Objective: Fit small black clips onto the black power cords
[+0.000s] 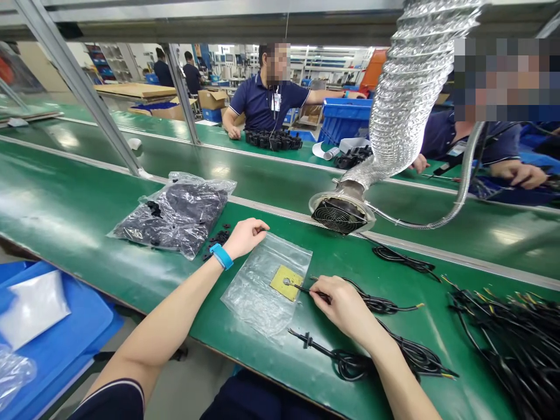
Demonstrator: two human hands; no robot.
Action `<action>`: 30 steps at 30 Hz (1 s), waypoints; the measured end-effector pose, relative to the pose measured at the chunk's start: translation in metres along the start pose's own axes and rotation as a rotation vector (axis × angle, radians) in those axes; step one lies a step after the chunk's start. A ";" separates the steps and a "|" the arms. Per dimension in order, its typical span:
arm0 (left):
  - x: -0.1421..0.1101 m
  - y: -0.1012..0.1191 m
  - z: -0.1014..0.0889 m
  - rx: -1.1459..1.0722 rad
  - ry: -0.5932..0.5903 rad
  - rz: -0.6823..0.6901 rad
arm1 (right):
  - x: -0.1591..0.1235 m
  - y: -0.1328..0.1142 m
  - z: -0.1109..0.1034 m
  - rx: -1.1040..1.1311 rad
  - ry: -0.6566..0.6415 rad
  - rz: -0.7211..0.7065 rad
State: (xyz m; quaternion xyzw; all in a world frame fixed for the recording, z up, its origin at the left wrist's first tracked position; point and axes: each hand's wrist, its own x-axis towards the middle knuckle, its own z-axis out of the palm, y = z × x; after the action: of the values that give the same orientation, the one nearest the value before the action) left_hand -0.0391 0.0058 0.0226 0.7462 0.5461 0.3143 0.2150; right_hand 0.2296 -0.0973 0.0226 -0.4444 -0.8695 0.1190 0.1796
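My right hand (341, 300) pinches a black cable (301, 288) near its end. The cable's tip reaches a small grey blob (287, 282) on a yellow square pad (280, 286). That pad lies on a clear plastic bag (258, 303) spread over the green bench. At the bag's far left corner is my left hand (249, 236), wearing a blue wristband, with fingers curled together; whatever is between them is hidden. Beside that wrist lie small black rubber parts (221, 237). Another cable (317, 345), with a black grommet near its stripped end, rests below my right hand.
A full bag of black parts (179, 213) sits at left. Coiled cables (380, 303) and a large cable pile (516, 326) lie at right. A fan (341, 216) on a silver duct (406, 87) hangs over the bench. Co-workers (271, 105) are across, near a blue bin (345, 119).
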 end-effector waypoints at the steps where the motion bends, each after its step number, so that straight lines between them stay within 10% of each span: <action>1: -0.001 0.003 0.004 -0.189 -0.032 -0.052 | 0.000 0.000 0.000 0.005 0.005 -0.001; 9: -0.020 0.034 0.030 -1.189 -0.331 -0.277 | 0.001 0.001 -0.007 0.324 0.332 0.210; 15: -0.032 0.047 0.039 -1.225 -0.460 -0.290 | 0.002 0.000 -0.004 0.436 0.428 0.277; 30: -0.034 0.053 0.035 -1.021 -0.350 -0.104 | 0.005 -0.003 -0.003 0.549 0.400 0.441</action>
State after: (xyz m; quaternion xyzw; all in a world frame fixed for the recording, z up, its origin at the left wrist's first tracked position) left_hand 0.0144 -0.0422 0.0252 0.5601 0.3161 0.3995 0.6533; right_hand 0.2257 -0.0949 0.0274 -0.5702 -0.6371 0.2938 0.4273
